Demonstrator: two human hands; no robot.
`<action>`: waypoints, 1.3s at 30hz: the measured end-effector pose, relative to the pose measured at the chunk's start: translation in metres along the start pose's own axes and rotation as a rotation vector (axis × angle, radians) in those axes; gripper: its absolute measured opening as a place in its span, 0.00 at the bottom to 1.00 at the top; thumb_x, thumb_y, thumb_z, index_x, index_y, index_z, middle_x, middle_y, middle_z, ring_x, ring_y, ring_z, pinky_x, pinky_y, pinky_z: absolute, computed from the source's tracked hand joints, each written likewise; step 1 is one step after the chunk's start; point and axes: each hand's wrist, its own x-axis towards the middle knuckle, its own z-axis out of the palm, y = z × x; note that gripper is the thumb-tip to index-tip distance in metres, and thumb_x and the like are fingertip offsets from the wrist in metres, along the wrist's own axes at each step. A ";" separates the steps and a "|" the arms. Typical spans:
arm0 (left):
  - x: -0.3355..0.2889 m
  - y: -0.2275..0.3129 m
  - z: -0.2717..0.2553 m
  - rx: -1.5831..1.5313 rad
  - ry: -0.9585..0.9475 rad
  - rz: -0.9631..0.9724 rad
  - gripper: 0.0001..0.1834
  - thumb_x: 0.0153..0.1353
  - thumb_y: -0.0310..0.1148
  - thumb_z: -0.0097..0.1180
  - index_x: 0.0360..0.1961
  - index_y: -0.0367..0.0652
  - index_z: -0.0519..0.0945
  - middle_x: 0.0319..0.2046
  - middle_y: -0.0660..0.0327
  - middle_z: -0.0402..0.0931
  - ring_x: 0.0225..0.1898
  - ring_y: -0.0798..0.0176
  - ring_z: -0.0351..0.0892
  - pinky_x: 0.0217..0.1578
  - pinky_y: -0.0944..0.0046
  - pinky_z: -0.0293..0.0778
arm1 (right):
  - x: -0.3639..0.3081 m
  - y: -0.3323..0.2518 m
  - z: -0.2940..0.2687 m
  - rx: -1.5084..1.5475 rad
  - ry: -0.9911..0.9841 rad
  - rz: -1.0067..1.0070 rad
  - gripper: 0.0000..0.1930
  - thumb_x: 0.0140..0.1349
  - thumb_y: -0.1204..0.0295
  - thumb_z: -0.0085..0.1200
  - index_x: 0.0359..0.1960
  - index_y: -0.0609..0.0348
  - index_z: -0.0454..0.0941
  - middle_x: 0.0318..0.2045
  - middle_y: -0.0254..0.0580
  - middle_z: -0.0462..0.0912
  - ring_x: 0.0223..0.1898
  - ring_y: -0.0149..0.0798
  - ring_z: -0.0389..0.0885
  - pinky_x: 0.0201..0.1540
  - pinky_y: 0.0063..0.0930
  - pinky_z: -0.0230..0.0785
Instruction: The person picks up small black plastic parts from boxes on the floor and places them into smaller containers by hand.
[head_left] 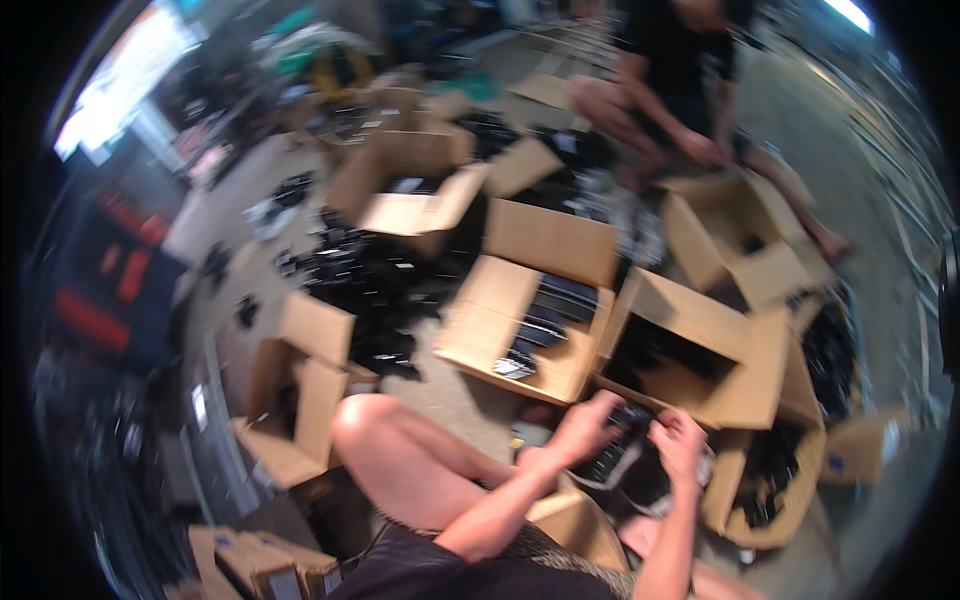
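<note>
My left hand [588, 428] is closed round a small black part [628, 414] in front of my lap; its exact kind is blurred. Close to the part's other side, my right hand [680, 445] has its fingers pinched together, but what is in them is too smeared to make out. Just beyond my hands stands an open cardboard box [470, 330] with several dark curved strips [540, 325] lying in it. Beside that, on the right, sits another open box [690, 310] with black contents in shadow. More dark pieces lie beneath my hands, partly hidden by them.
A heap of black parts [370, 285] spreads over the floor on the left, near an open carton [330, 440]. At the lower right, another carton [715, 505] holds black pieces. Across from me, another person [680, 80] sits behind an open box [700, 235].
</note>
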 end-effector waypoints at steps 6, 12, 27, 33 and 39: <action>-0.009 -0.014 0.010 0.088 -0.129 0.179 0.21 0.61 0.37 0.62 0.50 0.39 0.69 0.35 0.44 0.79 0.41 0.41 0.80 0.40 0.49 0.76 | -0.011 -0.035 0.019 -0.284 -0.066 -0.061 0.05 0.56 0.81 0.57 0.33 0.70 0.78 0.24 0.44 0.83 0.23 0.30 0.80 0.30 0.25 0.74; -0.012 -0.014 0.014 0.132 -0.146 0.284 0.20 0.58 0.29 0.60 0.50 0.37 0.69 0.34 0.47 0.76 0.40 0.43 0.78 0.40 0.50 0.75 | -0.010 -0.045 0.014 -0.465 -0.168 -0.231 0.07 0.55 0.78 0.58 0.35 0.69 0.81 0.28 0.49 0.83 0.27 0.40 0.82 0.34 0.32 0.74; -0.012 0.008 0.000 -0.091 -0.082 0.173 0.23 0.60 0.31 0.62 0.54 0.38 0.70 0.41 0.46 0.79 0.44 0.43 0.80 0.44 0.50 0.76 | -0.009 0.027 -0.009 0.235 0.037 0.116 0.15 0.65 0.70 0.61 0.50 0.66 0.76 0.33 0.37 0.82 0.27 0.25 0.78 0.31 0.18 0.72; -0.001 0.014 0.001 -0.075 0.013 0.243 0.22 0.56 0.33 0.67 0.52 0.40 0.76 0.43 0.49 0.79 0.45 0.44 0.81 0.46 0.54 0.77 | -0.010 0.027 0.013 0.506 0.099 0.294 0.16 0.68 0.64 0.57 0.51 0.62 0.78 0.40 0.36 0.84 0.35 0.31 0.85 0.35 0.21 0.75; 0.002 0.025 0.003 -0.172 0.036 0.138 0.20 0.57 0.25 0.66 0.51 0.39 0.77 0.41 0.53 0.81 0.42 0.59 0.84 0.41 0.63 0.79 | -0.006 0.027 0.019 0.842 -0.160 0.218 0.19 0.72 0.67 0.50 0.61 0.62 0.70 0.49 0.42 0.81 0.47 0.37 0.83 0.48 0.31 0.79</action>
